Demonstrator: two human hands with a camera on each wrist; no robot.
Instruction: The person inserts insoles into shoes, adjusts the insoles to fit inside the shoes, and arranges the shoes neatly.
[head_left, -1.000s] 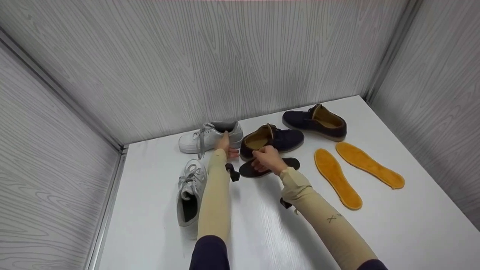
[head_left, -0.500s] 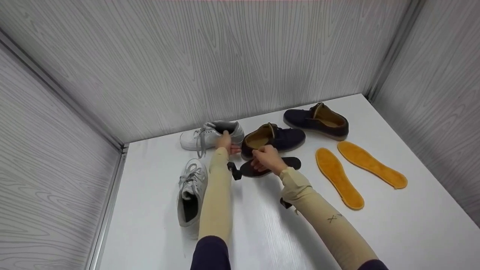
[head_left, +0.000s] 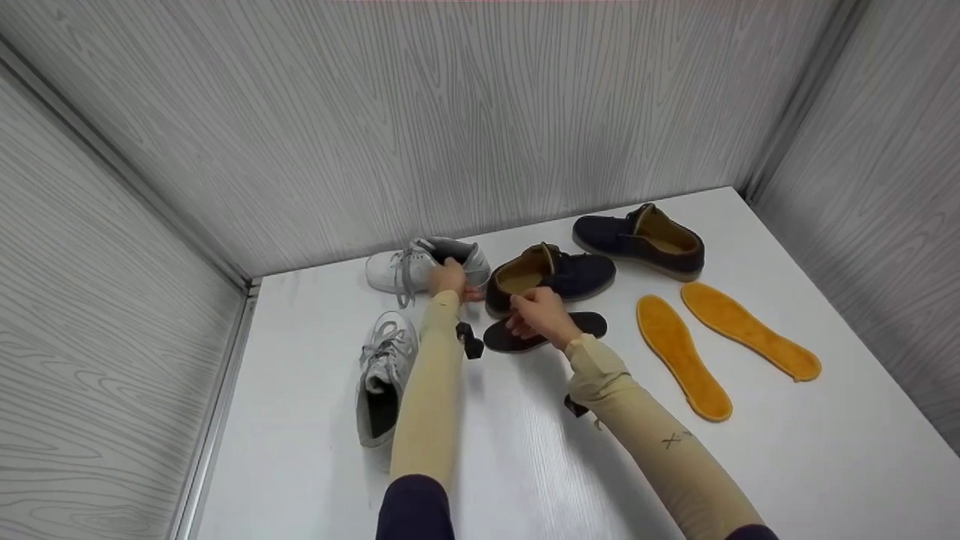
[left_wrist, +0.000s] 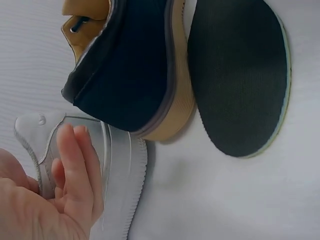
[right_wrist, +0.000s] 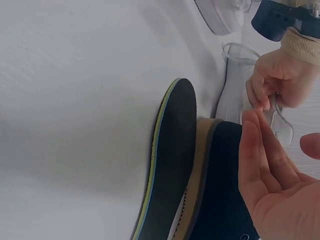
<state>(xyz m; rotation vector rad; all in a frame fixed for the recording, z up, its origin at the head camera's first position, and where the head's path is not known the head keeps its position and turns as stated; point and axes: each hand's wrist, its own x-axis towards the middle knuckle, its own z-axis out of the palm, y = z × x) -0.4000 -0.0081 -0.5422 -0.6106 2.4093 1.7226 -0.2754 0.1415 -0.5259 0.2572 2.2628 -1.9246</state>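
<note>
My left hand (head_left: 448, 279) pinches the collar of a white lace-up sneaker (head_left: 385, 271) lying against the back wall. In the left wrist view, two fingers (left_wrist: 75, 165) stretch out beside the sneaker's heel. My right hand (head_left: 546, 316) hovers above a dark insole (head_left: 589, 323), close to the heel of a navy shoe (head_left: 587, 276) with a tan lining. In the right wrist view its fingers (right_wrist: 250, 160) are fairly straight, the thumb stands apart, and nothing lies between them. The insole's edge is blue and yellow-green.
A second white sneaker (head_left: 384, 375) lies left of my left forearm, its toe pointing away. Another navy shoe (head_left: 634, 240) sits at the back right. Two orange insoles (head_left: 679, 352) rest on the white table (head_left: 517, 465) at the right. Grey wood-grain walls (head_left: 480, 112) enclose the back and sides.
My left fingers have shifted slightly at the sneaker's collar, the thumb dipping a little. The right hand stays over the dark insole. The whole head view has drifted slightly.
</note>
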